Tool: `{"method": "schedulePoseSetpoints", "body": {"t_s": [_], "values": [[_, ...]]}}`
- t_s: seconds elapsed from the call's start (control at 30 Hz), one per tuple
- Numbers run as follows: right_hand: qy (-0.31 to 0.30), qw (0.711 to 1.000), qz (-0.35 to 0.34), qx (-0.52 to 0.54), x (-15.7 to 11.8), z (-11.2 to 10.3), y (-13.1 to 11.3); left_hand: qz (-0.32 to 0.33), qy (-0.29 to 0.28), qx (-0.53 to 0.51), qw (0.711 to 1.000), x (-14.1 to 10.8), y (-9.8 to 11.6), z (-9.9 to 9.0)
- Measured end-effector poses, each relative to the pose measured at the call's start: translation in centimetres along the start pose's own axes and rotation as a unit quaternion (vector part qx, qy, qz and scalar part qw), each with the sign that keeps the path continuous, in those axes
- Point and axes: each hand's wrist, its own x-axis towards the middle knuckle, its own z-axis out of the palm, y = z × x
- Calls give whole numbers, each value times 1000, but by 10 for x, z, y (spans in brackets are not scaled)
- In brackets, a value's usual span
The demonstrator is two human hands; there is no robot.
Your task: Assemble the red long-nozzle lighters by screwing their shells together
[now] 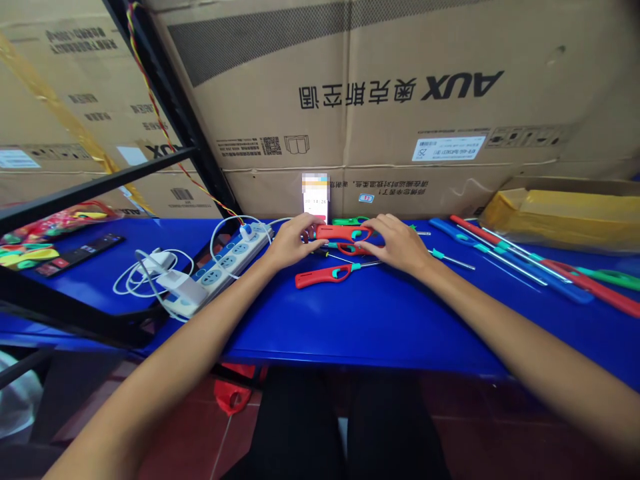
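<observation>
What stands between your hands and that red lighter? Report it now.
Nothing visible does: the left hand and the right hand are both already on the red utility lighter, with no object between either hand and it.

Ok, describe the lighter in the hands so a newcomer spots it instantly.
On the blue table, right of the white power strip, look for the red utility lighter gripped between the left hand and right hand. The similar red lighter in front of it lies loose.
</observation>
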Motion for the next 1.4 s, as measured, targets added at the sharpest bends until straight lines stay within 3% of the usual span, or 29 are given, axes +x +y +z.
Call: {"method": "schedulePoseSetpoints", "body": {"t_s": [0.13,0.27,0.4,0.57,0.67,0.8,0.9,1.03,1.13,1.27,1.4], "values": [[-7,1000,-1,-15,0,2,0,-12,3,-3,1000,-1,3,-1],[-32,999,2,-27,1,0,3,-31,-57,-18,998,0,7,-8],[-44,996,66,-36,1,-9,22,-48,-59,-35,996,1,9,-16],[-22,992,127,-12,-4,-25,58,33,-185,-25,982,0,11,-10],[-18,989,143,-13,-5,-26,67,74,-193,11,978,1,13,-3],[-44,991,128,6,-5,-17,63,60,-172,87,979,3,8,-1],[-52,992,110,27,-4,-14,52,36,-205,115,971,3,-2,-8],[-75,992,51,89,-2,-23,34,-24,-219,62,973,3,-13,-21],[-133,984,31,113,-2,-27,24,-66,-229,11,971,3,-17,-36],[-180,979,7,94,-3,-17,17,-84,-164,-131,974,5,-16,-53],[-188,980,13,71,-3,-7,7,-115,38,-245,962,9,-13,-49]]}}
